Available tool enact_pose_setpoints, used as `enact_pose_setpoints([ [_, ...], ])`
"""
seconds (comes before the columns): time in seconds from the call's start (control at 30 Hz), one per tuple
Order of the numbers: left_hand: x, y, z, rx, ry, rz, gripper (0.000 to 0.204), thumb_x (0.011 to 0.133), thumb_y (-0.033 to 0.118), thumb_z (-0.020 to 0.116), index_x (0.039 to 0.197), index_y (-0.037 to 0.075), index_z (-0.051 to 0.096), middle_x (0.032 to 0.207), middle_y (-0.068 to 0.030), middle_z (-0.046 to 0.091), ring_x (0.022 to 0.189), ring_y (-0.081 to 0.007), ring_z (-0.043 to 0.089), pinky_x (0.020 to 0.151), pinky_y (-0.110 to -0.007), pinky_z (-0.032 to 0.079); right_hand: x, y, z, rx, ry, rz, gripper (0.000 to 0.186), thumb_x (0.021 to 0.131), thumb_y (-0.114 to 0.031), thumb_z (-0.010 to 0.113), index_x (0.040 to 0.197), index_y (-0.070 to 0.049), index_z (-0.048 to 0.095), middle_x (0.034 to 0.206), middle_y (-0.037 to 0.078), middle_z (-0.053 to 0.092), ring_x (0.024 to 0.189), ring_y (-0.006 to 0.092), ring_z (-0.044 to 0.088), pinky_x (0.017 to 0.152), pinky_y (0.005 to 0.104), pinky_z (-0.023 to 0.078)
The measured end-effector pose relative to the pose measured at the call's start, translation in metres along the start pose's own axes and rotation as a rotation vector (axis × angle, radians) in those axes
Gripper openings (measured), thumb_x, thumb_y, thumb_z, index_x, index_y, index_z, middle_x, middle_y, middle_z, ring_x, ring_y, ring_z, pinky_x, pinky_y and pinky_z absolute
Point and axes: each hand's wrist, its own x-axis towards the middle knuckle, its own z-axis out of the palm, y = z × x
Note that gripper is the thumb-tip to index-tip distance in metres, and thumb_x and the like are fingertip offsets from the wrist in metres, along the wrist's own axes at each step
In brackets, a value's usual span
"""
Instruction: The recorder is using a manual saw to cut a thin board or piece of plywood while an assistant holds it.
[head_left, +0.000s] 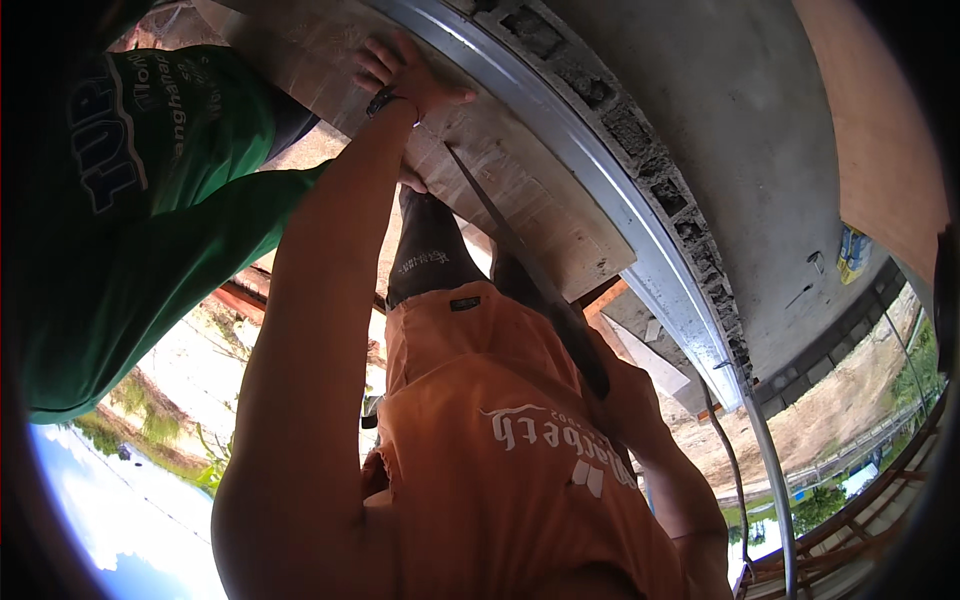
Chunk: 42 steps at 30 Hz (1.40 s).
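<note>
A wide, worn wooden board (pixel 575 215) lies in front of me. My left hand (pixel 415 82) presses flat on it with fingers spread, a dark watch on the wrist. A long, dark, tapering blade, seemingly a handsaw (pixel 515 240), runs from the board back toward my right side. Its narrow tip rests over the board, and its wide end is by my right hand (pixel 622 375). That hand looks closed round the handle end, though blade and shirt hide most of its fingers. Just below my left wrist, another person's hand (pixel 412 178) is at the board's near edge.
A person in a green shirt (pixel 200 200) stands close on my left. Past the board run a shiny metal channel (pixel 610 165) and a row of rough hollow blocks (pixel 662 190). Beyond is a concrete floor (pixel 750 130) with a yellow-and-blue bag (pixel 853 255). A pole (pixel 775 480) stands at right.
</note>
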Motion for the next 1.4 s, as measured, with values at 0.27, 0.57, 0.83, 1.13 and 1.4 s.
enact_pose_setpoints([
  [0.27,0.001,0.024,0.014,0.021,-0.013,0.029,0.152,0.051,0.069,0.082,0.152,0.005,-0.013,0.152,-0.0347,-0.021,0.139,-0.0551,-0.022,0.11,-0.068,-0.006,0.199,-0.053,0.053,0.019,0.278,-0.267,0.044,0.087,-0.014,0.061,0.129,-0.013,0.05,0.079,0.022,0.067,0.08,0.0434,0.065,0.069,0.0521,0.052],
  [0.57,-0.004,0.004,-0.002,-0.004,0.005,-0.034,0.152,0.051,0.068,0.083,0.153,0.007,-0.013,0.153,-0.0325,-0.022,0.141,-0.0519,-0.022,0.111,-0.068,-0.005,0.05,-0.009,0.017,0.049,0.175,-0.241,0.059,0.088,-0.021,0.061,0.14,-0.003,0.042,0.086,0.024,0.068,0.085,0.0419,0.067,0.074,0.0462,0.055],
  [0.83,-0.012,0.012,0.006,0.022,-0.031,-0.035,0.153,0.05,0.068,0.083,0.152,0.008,-0.014,0.153,-0.0319,-0.023,0.14,-0.0512,-0.024,0.111,-0.067,-0.006,0.162,-0.042,0.053,-0.009,0.206,-0.224,0.051,0.086,-0.021,0.063,0.134,-0.011,0.049,0.085,0.023,0.068,0.085,0.0425,0.066,0.073,0.0491,0.053],
  [1.13,0.009,0.009,0.008,-0.044,0.041,0.049,0.154,0.049,0.07,0.083,0.152,0.008,-0.013,0.153,-0.0347,-0.021,0.139,-0.0545,-0.023,0.109,-0.069,-0.009,0.12,-0.024,0.027,0.043,0.093,-0.107,0.056,0.09,-0.024,0.059,0.141,-0.009,0.043,0.091,0.024,0.068,0.088,0.0419,0.067,0.077,0.0478,0.054],
  [1.4,0.003,0.009,0.01,-0.056,0.029,0.023,0.157,0.047,0.069,0.084,0.152,0.007,-0.014,0.151,-0.0352,-0.024,0.138,-0.0551,-0.026,0.108,-0.07,-0.011,0.123,-0.028,0.04,0.002,0.191,-0.189,0.058,0.087,-0.02,0.062,0.141,-0.013,0.043,0.09,0.023,0.068,0.087,0.0414,0.066,0.077,0.0479,0.055],
])
